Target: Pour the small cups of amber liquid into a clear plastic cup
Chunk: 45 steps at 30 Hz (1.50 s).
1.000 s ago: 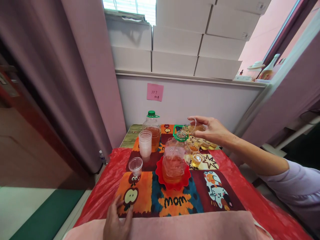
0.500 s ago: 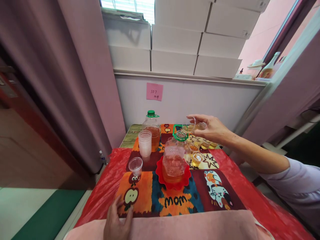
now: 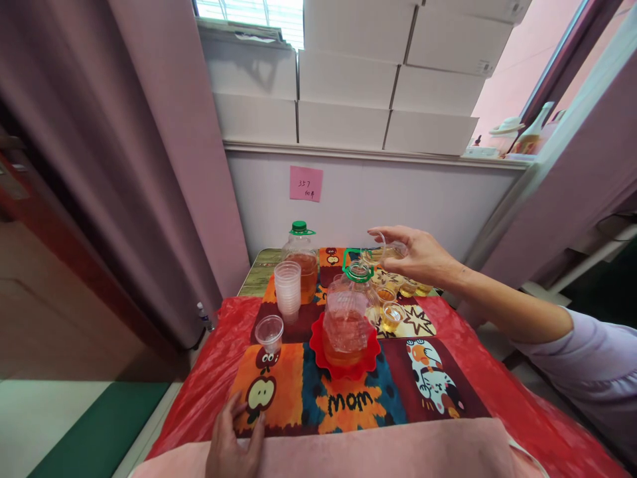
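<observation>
The right hand (image 3: 421,255) gripped a small clear cup (image 3: 385,251) by its rim, tipped toward the open mouth of the large bottle (image 3: 348,318), which stood at the middle of the tabletop in a red dish (image 3: 371,357). The cup hovered at about two o'clock from the bottle's green neck ring (image 3: 359,271), just above it and not touching. The left hand (image 3: 233,445) lay flat with fingers spread on the patterned mat (image 3: 298,392), at about seven o'clock from the bottle, holding nothing.

A pour like this looked best done slowly, with the cup's lip brought right over the narrow opening before tilting further, since the mouth is small and a spill seemed easy. Steadying the bottle with the free hand would likely help.

Filled cups (image 3: 393,315) sat at three o'clock from the bottle, a stack of empty cups (image 3: 287,287) at ten o'clock, a single empty cup (image 3: 269,330) at nine, and a capped bottle (image 3: 301,259) at eleven.
</observation>
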{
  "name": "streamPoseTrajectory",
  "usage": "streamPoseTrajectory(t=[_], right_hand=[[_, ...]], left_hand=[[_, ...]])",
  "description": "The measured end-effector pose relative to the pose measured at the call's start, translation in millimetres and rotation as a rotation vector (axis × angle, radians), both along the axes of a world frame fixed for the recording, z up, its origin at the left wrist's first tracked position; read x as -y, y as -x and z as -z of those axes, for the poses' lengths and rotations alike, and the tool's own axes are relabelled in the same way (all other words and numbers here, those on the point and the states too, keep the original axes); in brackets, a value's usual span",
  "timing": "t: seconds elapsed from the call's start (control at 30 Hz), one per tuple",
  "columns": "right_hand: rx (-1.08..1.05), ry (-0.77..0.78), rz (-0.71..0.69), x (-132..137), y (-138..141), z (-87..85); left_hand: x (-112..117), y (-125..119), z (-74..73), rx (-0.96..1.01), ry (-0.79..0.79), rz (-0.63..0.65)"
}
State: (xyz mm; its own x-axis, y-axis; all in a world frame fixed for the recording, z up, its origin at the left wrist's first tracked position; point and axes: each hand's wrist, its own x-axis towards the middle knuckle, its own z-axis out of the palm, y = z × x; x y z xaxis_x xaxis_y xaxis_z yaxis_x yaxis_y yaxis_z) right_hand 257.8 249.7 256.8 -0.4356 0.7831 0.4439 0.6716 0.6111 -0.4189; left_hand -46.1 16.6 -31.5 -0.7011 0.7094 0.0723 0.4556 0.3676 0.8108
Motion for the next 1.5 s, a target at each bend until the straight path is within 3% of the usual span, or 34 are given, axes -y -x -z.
streamPoseTrajectory(t=[0.37, 1.1, 1.5], right_hand=[[0.039, -0.032, -0.029, 0.8, 5.7, -1.7], [0.281, -0.277, -0.071, -1.7, 11.4, -0.7], [0.436, -0.484, -0.235, 7.8, 19.9, -12.9]], left_hand=[[0.1, -3.6, -8.4, 0.027, 0.026, -0.002], [0.7, 1.3, -0.2, -0.004, 0.003, 0.018], [1.5, -2.8, -2.3, -0.011, -0.032, 0.028]])
